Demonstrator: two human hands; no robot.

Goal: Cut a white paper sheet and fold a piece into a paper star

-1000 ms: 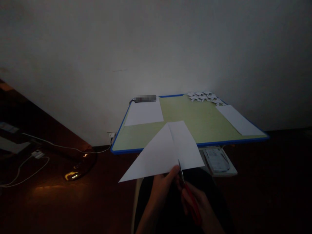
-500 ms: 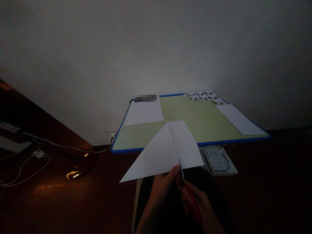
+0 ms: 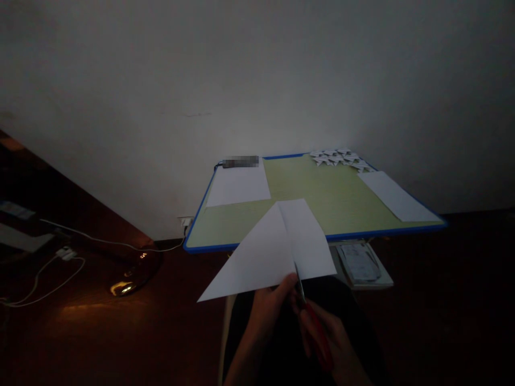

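Note:
A sheet of white paper (image 3: 261, 252) with a crease down it is held out over my lap, its far end reaching above the table's front edge. My left hand (image 3: 269, 305) pinches its near edge, thumb on top. My right hand (image 3: 328, 327) is wrapped round the red handles of a pair of scissors (image 3: 317, 327). Their blades point away from me and lie at the paper's near edge, close beside my left thumb and near the crease. Fingers of the right hand are partly hidden in shadow.
The pale green table (image 3: 306, 182) has a blue rim. On it lie a white sheet (image 3: 239, 187) under a dark pixelated object (image 3: 240, 162), folded paper pieces (image 3: 333, 158) and a paper stack (image 3: 396, 198). Papers (image 3: 359, 262) rest on a lower shelf. Cables (image 3: 108, 244) run at left.

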